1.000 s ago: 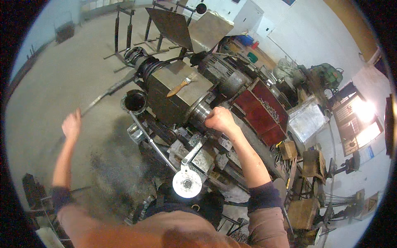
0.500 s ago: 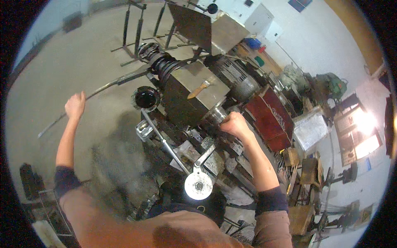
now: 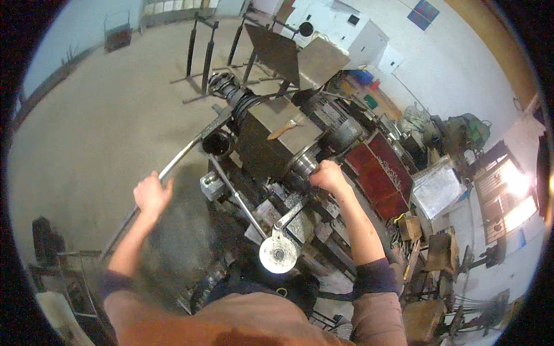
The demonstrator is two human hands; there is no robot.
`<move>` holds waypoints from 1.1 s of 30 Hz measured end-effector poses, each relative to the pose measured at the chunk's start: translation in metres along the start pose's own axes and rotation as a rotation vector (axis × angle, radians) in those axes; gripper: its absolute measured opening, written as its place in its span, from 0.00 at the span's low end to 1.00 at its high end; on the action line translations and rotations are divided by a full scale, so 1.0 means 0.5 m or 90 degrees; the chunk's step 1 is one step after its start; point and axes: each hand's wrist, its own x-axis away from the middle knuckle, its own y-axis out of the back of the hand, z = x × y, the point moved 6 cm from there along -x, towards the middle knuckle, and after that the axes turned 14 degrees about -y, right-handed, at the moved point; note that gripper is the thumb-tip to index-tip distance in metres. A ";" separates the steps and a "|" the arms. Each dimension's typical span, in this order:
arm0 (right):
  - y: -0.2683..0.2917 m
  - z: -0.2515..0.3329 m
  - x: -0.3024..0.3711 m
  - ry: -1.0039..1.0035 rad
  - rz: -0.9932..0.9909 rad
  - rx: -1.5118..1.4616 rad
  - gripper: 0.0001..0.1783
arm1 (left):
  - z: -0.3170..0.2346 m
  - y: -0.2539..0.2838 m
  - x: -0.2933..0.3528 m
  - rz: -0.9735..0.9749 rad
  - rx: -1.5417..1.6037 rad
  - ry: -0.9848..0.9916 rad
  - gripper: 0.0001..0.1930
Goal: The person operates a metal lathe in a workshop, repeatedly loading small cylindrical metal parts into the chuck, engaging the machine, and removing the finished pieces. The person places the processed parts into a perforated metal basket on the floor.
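Observation:
My left hand (image 3: pixel 153 194) is closed round a long metal lever (image 3: pixel 180 157), which slants from the far left end of a machine down past my fist. My right hand (image 3: pixel 329 177) is closed right beside a shiny round metal spindle (image 3: pixel 303 162) on the machine's near face; what its fingers hold is hidden. Above that spindle, a brush with a wooden handle (image 3: pixel 280 131) lies on the machine's flat metal top (image 3: pixel 271 113). Between my arms, a jointed rod (image 3: pixel 235 193) reaches down toward a pale round disc (image 3: pixel 278 254).
A dark round cup (image 3: pixel 217 143) sits beside the lever's upper end. Right of the machine stand a reddish-brown metal box (image 3: pixel 381 173) and a silvery box (image 3: pixel 437 187). Black metal stands (image 3: pixel 208 66) rise at the back. Wooden blocks and tools crowd the lower right.
My left hand has come nearer and to the right, swinging the lever toward me. The right hand stays by the spindle. The whole view has shifted a little.

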 end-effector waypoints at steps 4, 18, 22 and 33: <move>0.066 0.023 0.072 0.028 -0.104 0.039 0.17 | 0.007 -0.003 0.005 -0.022 -0.027 -0.024 0.20; -0.025 -0.140 0.516 0.300 -0.087 -0.800 0.33 | -0.638 0.075 0.162 0.322 0.877 -0.671 0.09; -0.050 -0.203 0.558 0.251 -0.120 -0.852 0.33 | -0.762 0.036 0.256 0.562 1.027 -0.673 0.12; -0.115 -0.261 0.585 0.194 -0.105 -0.908 0.33 | -0.805 -0.019 0.320 0.642 1.042 -0.678 0.10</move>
